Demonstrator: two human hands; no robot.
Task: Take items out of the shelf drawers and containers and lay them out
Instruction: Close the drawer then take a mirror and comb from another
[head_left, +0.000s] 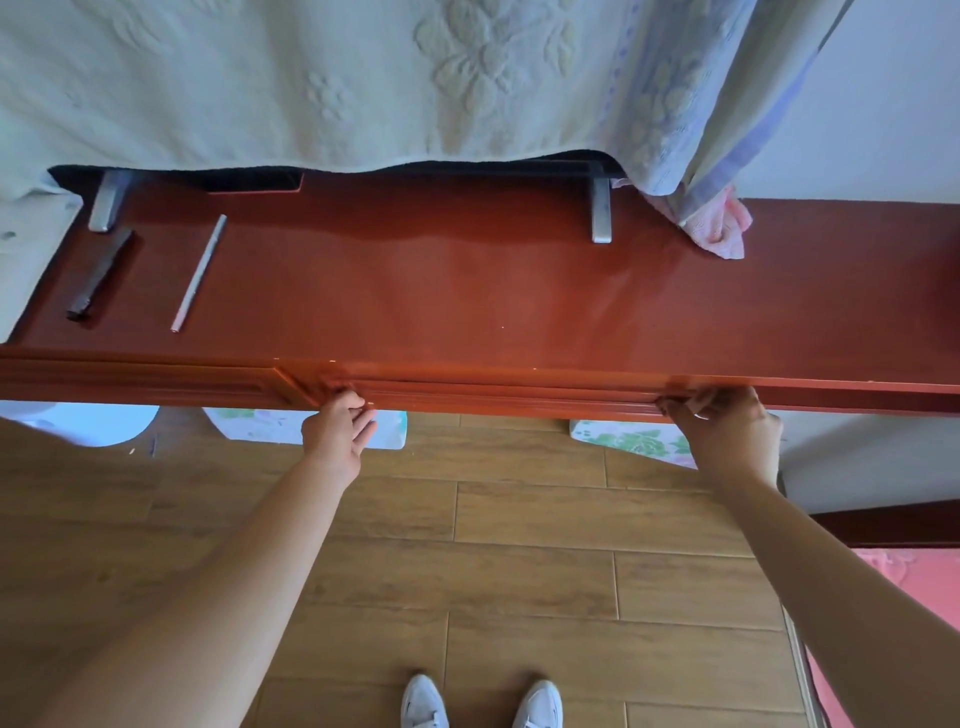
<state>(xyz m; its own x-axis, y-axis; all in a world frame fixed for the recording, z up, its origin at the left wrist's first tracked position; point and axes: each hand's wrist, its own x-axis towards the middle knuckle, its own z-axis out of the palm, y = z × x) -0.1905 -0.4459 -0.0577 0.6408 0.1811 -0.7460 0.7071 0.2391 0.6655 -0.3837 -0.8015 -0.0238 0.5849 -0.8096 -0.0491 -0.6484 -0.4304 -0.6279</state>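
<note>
A glossy red-brown cabinet top (467, 291) stretches across the view. Its middle drawer front (509, 397) runs along the near edge. My left hand (337, 431) grips the drawer front's left end from below, fingers curled on the moulding. My right hand (727, 431) holds the drawer front's right end the same way. The drawer looks closed or barely out; its inside is hidden. On the top at the left lie a dark flat bar (98, 275) and a thin silver pen-like rod (200, 273).
A pale embossed cloth (363, 83) drapes over a screen on two silver feet (601, 210) at the back. A pink rag (722, 228) hangs at the right. Wooden floor (519, 571), my white shoes (480, 701), and floral bundles (634, 441) sit below the cabinet.
</note>
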